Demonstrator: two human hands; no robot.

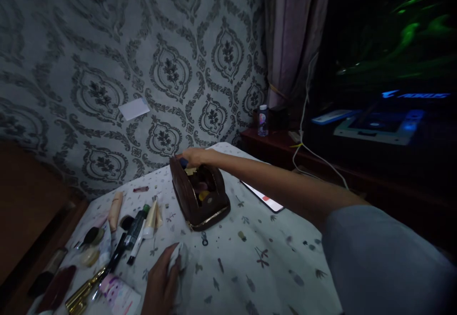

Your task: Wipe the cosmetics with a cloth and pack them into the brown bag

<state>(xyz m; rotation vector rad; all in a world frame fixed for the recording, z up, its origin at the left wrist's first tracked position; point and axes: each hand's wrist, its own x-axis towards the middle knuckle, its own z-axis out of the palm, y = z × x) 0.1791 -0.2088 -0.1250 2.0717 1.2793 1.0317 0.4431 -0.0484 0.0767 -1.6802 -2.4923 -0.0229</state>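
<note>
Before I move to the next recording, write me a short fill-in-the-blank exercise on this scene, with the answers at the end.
1. In the left hand is a crumpled wad coloured ____.
2. The open bag is ____ in colour.
3. Of the bag's near and far ends, the right hand is at the ____ one.
4. In the picture, the peach tube lies to the ____ of the bag.

Missing words: white; brown; far; left.

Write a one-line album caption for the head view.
Right hand at the open brown bag, left hand holding a crumpled white cloth or tissue, with cosmetics spread on the patterned sheet.
</note>
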